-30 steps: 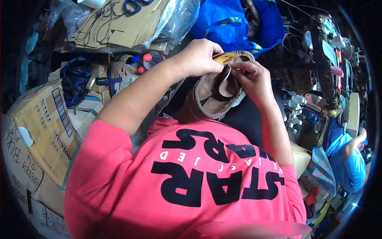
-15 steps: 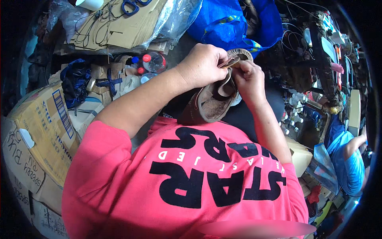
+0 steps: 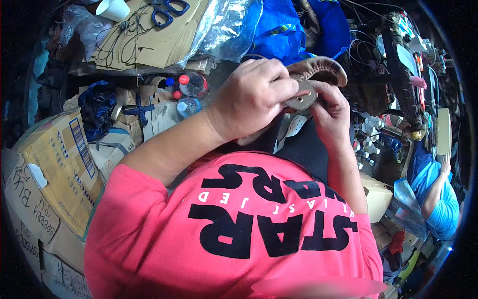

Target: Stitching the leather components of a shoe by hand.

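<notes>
Slippage is the main hazard while you are holding the brown shoe up in front of your chest, toe end curving away to your right. Your left hand is closing over the shoe from above, fingers curled down and thumb side pressing a small round tan piece against it; your right hand is cupping the shoe from below and behind, fingers bent around it and wrist tilting upward. Both hands are gripping firmly, neither one standing open. Judging from this pose, the tan piece is sitting only under fingertip pressure, so any easing of your left thumb could be letting it shift off its place or drop into your lap. Your left knuckles are also hiding the contact from view, so you may be misplacing the piece without seeing it. Both forearms are rising unsupported from the lower edge, elbows bent sharply, which is inviting tremor. Clutter is lying just beyond the shoe: plastic bottles with red caps, flattened cardboard and blue-handled scissors, where a dropped piece could be getting lost
</notes>
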{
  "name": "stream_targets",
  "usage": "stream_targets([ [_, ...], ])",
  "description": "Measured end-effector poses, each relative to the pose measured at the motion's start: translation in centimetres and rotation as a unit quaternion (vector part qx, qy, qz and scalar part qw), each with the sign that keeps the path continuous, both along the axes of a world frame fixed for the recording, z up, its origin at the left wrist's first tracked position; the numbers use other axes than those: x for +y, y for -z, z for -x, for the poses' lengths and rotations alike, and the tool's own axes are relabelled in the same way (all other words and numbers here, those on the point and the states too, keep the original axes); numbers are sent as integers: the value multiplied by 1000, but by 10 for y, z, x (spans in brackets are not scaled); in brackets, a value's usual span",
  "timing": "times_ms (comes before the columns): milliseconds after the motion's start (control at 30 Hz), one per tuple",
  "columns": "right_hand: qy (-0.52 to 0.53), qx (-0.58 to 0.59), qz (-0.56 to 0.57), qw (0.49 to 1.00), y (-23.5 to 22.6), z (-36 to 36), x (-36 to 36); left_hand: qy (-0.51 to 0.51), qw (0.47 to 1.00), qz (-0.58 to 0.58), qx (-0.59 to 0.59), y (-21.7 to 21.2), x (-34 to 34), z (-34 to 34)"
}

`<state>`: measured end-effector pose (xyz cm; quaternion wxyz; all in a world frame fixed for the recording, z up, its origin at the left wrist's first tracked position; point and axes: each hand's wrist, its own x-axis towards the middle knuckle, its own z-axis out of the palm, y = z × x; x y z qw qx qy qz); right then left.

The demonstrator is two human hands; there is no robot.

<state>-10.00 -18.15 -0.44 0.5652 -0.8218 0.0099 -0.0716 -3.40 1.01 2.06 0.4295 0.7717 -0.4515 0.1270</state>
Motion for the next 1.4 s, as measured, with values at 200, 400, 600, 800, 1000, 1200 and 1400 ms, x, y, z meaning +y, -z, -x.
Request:
stream_targets([
  [200,-13,48,-68,996,7,7,-3,-34,998,41,41,21,-2,17],
  [400,-22,80,-142,986,14,5,-6,-58,994,80,53,22,-8,17],
  [600,-40,86,-128,987,19,1,-12,-55,996,26,63,25,-5,15],
  [800,-51,69,-122,989,21,-3,-13,-45,995,59,63,32,-6,11],
  [1000,-68,55,-114,990,19,-7,-14,-45,995,60,60,33,-8,8],
  [1200,-80,54,-93,991,22,-10,-17,-62,995,50,65,34,-10,7],
  [1400,-79,61,-95,991,25,-12,-19,-50,990,51,119,33,-9,7],
])
